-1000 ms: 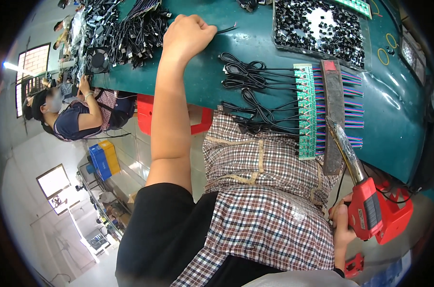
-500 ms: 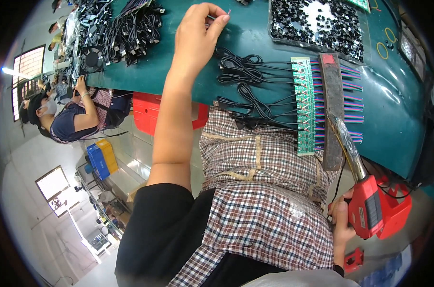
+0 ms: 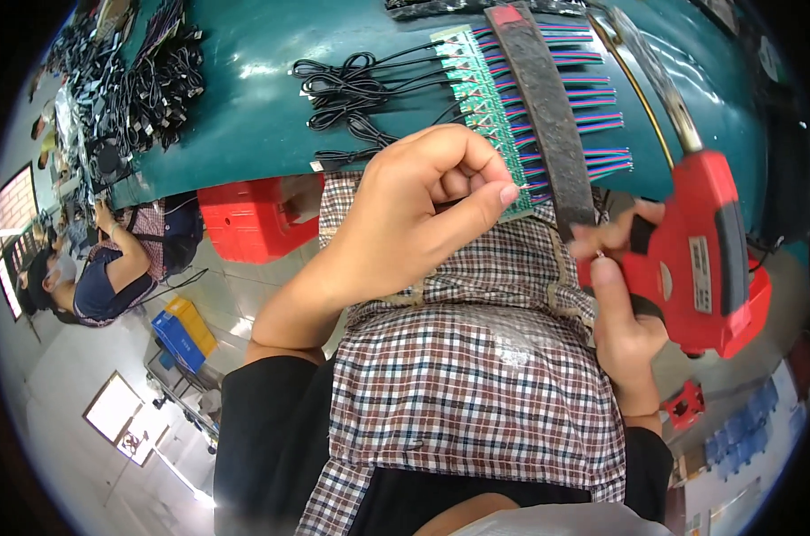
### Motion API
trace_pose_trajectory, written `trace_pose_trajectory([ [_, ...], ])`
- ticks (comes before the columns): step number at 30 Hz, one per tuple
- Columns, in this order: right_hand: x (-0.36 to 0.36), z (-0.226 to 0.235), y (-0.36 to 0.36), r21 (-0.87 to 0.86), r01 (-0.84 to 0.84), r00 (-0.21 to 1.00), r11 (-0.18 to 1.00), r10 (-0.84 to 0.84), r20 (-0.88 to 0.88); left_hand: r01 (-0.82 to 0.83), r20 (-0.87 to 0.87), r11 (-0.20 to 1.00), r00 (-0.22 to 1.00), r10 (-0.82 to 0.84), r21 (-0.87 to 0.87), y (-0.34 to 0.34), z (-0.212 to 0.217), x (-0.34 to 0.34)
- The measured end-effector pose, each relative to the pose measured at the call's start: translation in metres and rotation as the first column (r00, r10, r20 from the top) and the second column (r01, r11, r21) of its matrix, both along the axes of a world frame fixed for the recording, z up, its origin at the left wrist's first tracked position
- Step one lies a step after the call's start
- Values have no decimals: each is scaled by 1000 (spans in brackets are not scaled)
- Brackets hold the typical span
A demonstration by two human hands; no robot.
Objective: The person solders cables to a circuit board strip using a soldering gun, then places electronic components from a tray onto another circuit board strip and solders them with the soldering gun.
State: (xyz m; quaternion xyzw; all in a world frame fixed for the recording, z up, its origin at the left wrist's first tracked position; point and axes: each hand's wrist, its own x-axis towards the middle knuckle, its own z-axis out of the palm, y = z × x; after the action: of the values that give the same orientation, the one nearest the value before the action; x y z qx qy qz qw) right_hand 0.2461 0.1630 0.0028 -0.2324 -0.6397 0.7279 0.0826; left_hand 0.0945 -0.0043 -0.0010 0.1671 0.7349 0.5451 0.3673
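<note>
The right hand (image 3: 624, 313) is clamped around the grip of a red soldering gun (image 3: 704, 250), whose metal tip points toward 11 o'clock over the green bench (image 3: 244, 116). The left hand (image 3: 414, 210) hovers with thumb and fingers pinched together at the green circuit board strip (image 3: 481, 98), at 12 o'clock; whether it holds anything cannot be told. Black cables (image 3: 356, 85) lie at 9 o'clock of the strip.

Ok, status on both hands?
Left hand pinched shut, nothing visible in it. Right hand grips red soldering gun. Green board strip unobstructed.

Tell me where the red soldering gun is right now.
In the head view, the red soldering gun is at the right, gripped in the right hand, beside the green circuit board strip.
</note>
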Motion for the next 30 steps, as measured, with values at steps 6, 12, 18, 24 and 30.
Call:
trace_pose_trajectory([
  [6,-6,-6,-3,-72,-98,993,993,93,-68,-37,106,994,994,26,104,4,-9,11],
  [12,-6,-8,-3,-103,-97,992,990,87,-92,-32,150,994,989,16,104,5,-12,14],
  [18,-8,-10,-6,-147,-74,991,986,57,-117,-36,133,992,991,20,120,6,-17,16],
  [24,-2,-6,-5,-157,-51,999,986,49,-20,61,-318,997,945,-75,-55,4,-13,12],
  [30,31,-3,12,-35,-35,998,999,36,50,-5,-456,980,885,-87,-198,-2,-16,17],
])
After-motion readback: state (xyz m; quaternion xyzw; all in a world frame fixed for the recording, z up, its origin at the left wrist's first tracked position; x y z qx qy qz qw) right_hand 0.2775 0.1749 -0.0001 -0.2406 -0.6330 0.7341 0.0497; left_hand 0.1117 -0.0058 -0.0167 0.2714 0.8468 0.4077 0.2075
